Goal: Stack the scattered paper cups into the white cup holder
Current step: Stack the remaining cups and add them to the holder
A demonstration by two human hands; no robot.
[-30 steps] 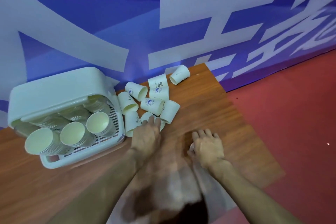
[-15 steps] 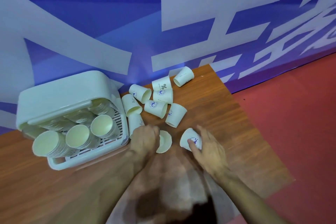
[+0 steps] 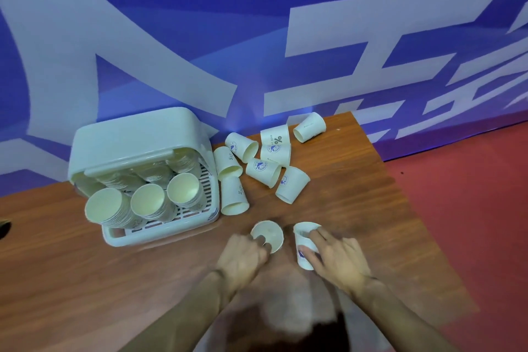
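White cup holder (image 3: 128, 140) on wooden table (image 3: 357, 194), cup stacks (image 3: 148, 203) inside; loose cups (image 3: 263, 170) scattered just right of it; nearer the camera, left hand (image 3: 243, 254) pinches rim of plain cup (image 3: 270, 234), right hand (image 3: 337, 260) grips logo cup (image 3: 303, 250).

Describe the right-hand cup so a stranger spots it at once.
On the wooden table, this side of the loose cups by the white cup holder, each hand holds one. The right hand's cup shows a blue logo; the left hand's cup only its mouth.
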